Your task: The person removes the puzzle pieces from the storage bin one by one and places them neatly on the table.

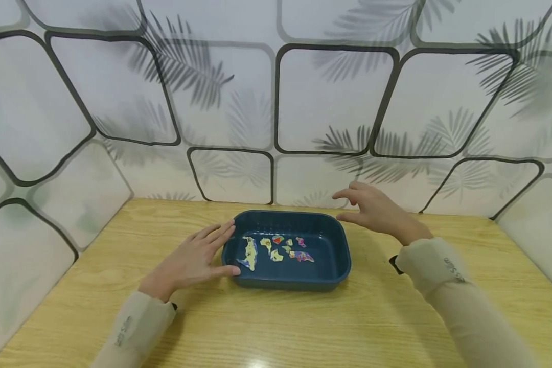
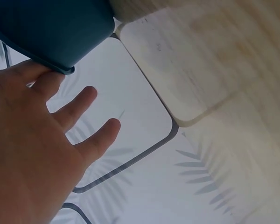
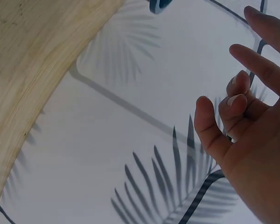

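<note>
Where the tray lay: flat on the desk, near the patterned wall; its long sides ran across the head view, which left a short end to each of the hands.

Scraps: on the tray's floor, from the left end to just past the middle; the largest, a pale one, lay nearest that end; the raised sides presumably served to contain them, and their loose spread left each one visible.

Left hand: fingers extended, touching the tray's left end; the thumb reached the front left corner, fingertips met the rim farther back; two fingers stood clear of the rim in the left wrist view; the touch looked light, likely to steady rather than lift.

Right hand: loosely bent, gripping nothing; it hung just beside the tray's right back corner, thumb and forefinger pointing that way; the right wrist view showed the fingers apart from the tray, so that end probably had only the desk for support.

Tray and hands: the tray lay between the two; its scraps were nearer the left hand than the right.
</note>
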Motion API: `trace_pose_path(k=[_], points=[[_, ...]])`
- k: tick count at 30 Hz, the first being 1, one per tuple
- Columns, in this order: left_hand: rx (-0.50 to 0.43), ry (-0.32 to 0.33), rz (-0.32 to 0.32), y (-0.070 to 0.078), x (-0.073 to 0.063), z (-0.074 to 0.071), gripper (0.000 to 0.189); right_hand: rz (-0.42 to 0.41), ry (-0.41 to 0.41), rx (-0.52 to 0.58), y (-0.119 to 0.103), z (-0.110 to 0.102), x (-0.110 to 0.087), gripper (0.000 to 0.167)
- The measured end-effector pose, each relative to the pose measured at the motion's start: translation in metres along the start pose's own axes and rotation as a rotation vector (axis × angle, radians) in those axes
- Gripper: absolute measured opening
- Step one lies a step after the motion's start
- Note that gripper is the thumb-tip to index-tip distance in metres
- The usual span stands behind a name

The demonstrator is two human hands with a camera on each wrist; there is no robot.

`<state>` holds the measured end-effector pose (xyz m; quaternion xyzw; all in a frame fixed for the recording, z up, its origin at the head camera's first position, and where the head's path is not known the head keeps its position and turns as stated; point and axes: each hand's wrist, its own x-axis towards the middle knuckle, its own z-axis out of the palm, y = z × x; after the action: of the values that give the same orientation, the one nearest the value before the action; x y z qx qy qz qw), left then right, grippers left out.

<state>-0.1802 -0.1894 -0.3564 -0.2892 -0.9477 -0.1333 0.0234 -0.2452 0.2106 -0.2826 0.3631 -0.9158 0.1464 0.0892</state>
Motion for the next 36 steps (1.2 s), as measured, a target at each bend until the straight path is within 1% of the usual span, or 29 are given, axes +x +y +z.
trace_pose_path(k=[3,8,12,17,20,26,30,36], points=[[-0.014,-0.009,0.001,0.001,0.001,-0.002,0.096,-0.009,-0.033,0.005,-0.005,0.004,0.006,0.037],[-0.037,-0.037,-0.03,0.001,0.0,-0.002,0.097,-0.019,-0.108,0.014,-0.014,0.011,0.017,0.035],[-0.039,-0.025,-0.03,0.001,0.001,-0.002,0.096,-0.032,-0.159,0.006,-0.019,0.018,0.026,0.034],[-0.03,-0.02,-0.025,0.001,0.001,-0.002,0.095,-0.07,-0.192,-0.01,-0.024,0.027,0.035,0.034],[-0.031,-0.022,-0.027,0.001,0.0,-0.001,0.095,-0.09,-0.2,-0.023,-0.028,0.031,0.037,0.034],[-0.034,-0.009,-0.016,-0.001,-0.001,0.0,0.096,-0.069,-0.267,-0.037,-0.032,0.037,0.043,0.033],[-0.027,-0.003,-0.004,-0.002,0.0,0.002,0.097,-0.059,-0.29,-0.024,-0.033,0.04,0.042,0.036],[-0.019,-0.007,-0.002,-0.002,0.001,0.0,0.096,-0.084,-0.313,-0.01,-0.03,0.048,0.041,0.04]])
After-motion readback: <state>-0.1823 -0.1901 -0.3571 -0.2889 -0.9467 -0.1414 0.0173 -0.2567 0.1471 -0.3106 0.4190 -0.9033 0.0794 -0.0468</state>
